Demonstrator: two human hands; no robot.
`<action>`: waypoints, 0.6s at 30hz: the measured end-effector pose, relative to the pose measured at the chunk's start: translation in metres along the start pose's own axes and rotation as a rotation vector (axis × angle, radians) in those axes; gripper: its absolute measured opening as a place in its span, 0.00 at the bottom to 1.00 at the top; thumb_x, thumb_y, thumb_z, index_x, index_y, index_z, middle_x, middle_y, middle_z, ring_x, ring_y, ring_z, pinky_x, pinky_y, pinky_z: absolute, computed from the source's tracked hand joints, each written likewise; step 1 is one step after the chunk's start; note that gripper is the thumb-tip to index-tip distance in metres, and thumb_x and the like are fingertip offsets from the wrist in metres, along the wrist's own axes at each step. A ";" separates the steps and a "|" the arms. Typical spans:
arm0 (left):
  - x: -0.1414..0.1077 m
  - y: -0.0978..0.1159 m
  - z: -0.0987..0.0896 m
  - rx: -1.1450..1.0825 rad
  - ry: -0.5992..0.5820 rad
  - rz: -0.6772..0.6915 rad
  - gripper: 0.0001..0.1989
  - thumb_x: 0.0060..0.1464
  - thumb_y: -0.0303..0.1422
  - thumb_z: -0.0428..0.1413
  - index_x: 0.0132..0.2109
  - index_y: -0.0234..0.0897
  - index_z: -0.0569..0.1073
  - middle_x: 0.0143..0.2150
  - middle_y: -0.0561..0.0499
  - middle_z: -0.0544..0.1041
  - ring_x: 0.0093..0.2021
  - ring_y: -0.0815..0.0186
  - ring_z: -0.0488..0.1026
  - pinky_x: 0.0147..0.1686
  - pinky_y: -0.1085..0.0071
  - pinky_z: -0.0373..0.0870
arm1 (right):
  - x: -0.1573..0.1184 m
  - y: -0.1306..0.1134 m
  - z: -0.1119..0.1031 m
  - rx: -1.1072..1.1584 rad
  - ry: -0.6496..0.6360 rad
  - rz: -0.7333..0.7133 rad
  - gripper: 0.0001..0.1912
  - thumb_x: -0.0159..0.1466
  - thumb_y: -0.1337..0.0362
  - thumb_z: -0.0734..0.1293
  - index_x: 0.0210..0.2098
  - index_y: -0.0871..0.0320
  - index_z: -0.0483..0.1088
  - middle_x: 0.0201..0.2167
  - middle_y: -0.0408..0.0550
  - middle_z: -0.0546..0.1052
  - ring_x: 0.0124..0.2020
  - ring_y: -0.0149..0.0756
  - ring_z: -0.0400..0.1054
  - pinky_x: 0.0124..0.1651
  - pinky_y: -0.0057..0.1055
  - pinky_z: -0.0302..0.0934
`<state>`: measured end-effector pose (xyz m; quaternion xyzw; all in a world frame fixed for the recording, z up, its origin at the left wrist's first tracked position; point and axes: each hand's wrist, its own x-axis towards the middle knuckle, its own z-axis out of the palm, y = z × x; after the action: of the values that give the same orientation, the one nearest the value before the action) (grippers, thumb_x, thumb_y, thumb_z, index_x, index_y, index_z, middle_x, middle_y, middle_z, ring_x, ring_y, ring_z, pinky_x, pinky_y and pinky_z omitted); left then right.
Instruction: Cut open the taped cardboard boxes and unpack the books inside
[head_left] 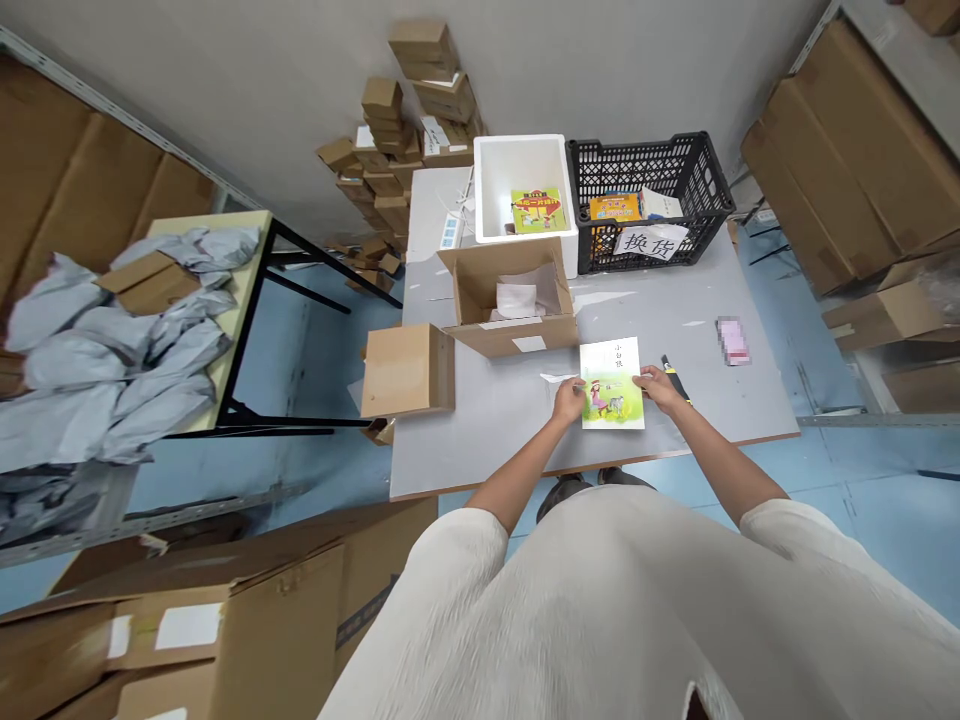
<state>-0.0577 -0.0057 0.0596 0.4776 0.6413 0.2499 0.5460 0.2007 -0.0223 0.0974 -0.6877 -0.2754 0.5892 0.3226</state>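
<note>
The left hand (pixel 569 400) and right hand (pixel 655 387) pinch 2 opposite sides of a picture book (pixel 613 384) at the table's (pixel 480 420) near side. Far left of it, an open carton (pixel 514 332) contains pale wrapping; beyond, a white bin (pixel 526 238) holds 1 or more green-covered books, and right of that a black crate (pixel 637 262) holds several books. The book's cover faces up, long axis running near to far, title at the far end
</note>
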 end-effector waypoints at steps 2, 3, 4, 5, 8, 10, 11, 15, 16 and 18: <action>-0.001 0.006 0.009 -0.080 -0.083 -0.001 0.11 0.59 0.27 0.65 0.49 0.38 0.81 0.59 0.42 0.83 0.57 0.55 0.82 0.64 0.57 0.75 | -0.002 -0.004 0.004 -0.007 0.018 -0.029 0.24 0.53 0.57 0.83 0.39 0.51 0.68 0.36 0.47 0.85 0.40 0.42 0.80 0.40 0.32 0.71; -0.003 0.008 0.015 -0.133 -0.148 -0.009 0.13 0.60 0.29 0.66 0.51 0.38 0.80 0.59 0.42 0.83 0.56 0.55 0.83 0.62 0.57 0.77 | -0.004 -0.006 0.007 -0.015 0.029 -0.044 0.24 0.52 0.57 0.84 0.39 0.51 0.68 0.35 0.46 0.85 0.39 0.42 0.80 0.40 0.32 0.72; -0.004 0.011 0.021 -0.180 -0.213 -0.014 0.16 0.60 0.31 0.68 0.55 0.37 0.80 0.61 0.40 0.82 0.54 0.55 0.84 0.60 0.57 0.78 | -0.005 -0.007 0.011 -0.027 0.039 -0.058 0.25 0.51 0.56 0.84 0.38 0.51 0.68 0.34 0.45 0.84 0.38 0.42 0.79 0.40 0.33 0.72; -0.006 0.013 0.026 -0.209 -0.266 -0.016 0.21 0.59 0.32 0.70 0.58 0.38 0.79 0.62 0.39 0.82 0.54 0.54 0.84 0.58 0.57 0.79 | -0.007 -0.008 0.016 -0.040 0.044 -0.071 0.25 0.51 0.56 0.84 0.38 0.51 0.69 0.33 0.45 0.84 0.37 0.41 0.79 0.40 0.33 0.72; -0.011 0.018 0.034 -0.226 -0.324 0.006 0.32 0.57 0.35 0.73 0.65 0.39 0.75 0.65 0.36 0.80 0.57 0.52 0.84 0.57 0.57 0.80 | -0.012 -0.009 0.031 -0.057 0.004 -0.092 0.25 0.50 0.53 0.85 0.38 0.52 0.71 0.32 0.44 0.82 0.37 0.40 0.78 0.42 0.35 0.74; -0.012 0.019 0.031 -0.194 -0.289 0.023 0.35 0.57 0.37 0.73 0.68 0.38 0.73 0.65 0.36 0.80 0.57 0.53 0.84 0.57 0.58 0.80 | -0.015 -0.008 0.041 -0.030 -0.065 -0.098 0.24 0.53 0.50 0.85 0.39 0.53 0.74 0.35 0.46 0.84 0.40 0.41 0.79 0.44 0.35 0.75; -0.011 0.019 0.027 -0.165 -0.260 0.030 0.34 0.58 0.37 0.73 0.68 0.38 0.73 0.64 0.36 0.81 0.56 0.53 0.84 0.57 0.58 0.80 | -0.016 -0.007 0.045 -0.011 -0.104 -0.099 0.22 0.56 0.49 0.83 0.40 0.53 0.76 0.38 0.48 0.85 0.42 0.42 0.80 0.46 0.36 0.75; -0.006 0.016 0.004 0.016 -0.119 0.082 0.21 0.61 0.32 0.66 0.60 0.38 0.79 0.53 0.41 0.86 0.53 0.52 0.83 0.60 0.57 0.77 | -0.016 -0.002 0.056 0.029 -0.242 -0.054 0.18 0.67 0.47 0.77 0.45 0.53 0.79 0.50 0.53 0.86 0.50 0.44 0.82 0.52 0.36 0.76; -0.005 0.015 -0.002 0.053 -0.080 0.087 0.17 0.61 0.30 0.65 0.57 0.38 0.80 0.51 0.43 0.86 0.53 0.52 0.83 0.61 0.57 0.77 | -0.015 0.000 0.057 0.023 -0.249 -0.030 0.16 0.68 0.48 0.76 0.46 0.53 0.79 0.51 0.54 0.86 0.51 0.44 0.82 0.52 0.36 0.76; -0.004 0.010 -0.014 0.072 -0.017 0.067 0.15 0.62 0.29 0.62 0.55 0.39 0.81 0.50 0.44 0.87 0.53 0.52 0.83 0.61 0.57 0.76 | -0.012 0.004 0.056 -0.010 -0.205 0.022 0.13 0.69 0.52 0.75 0.46 0.54 0.79 0.54 0.54 0.85 0.53 0.43 0.81 0.52 0.35 0.76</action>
<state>-0.0675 -0.0022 0.0734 0.5202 0.6288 0.2406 0.5254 0.1436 -0.0272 0.0965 -0.6284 -0.3027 0.6585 0.2827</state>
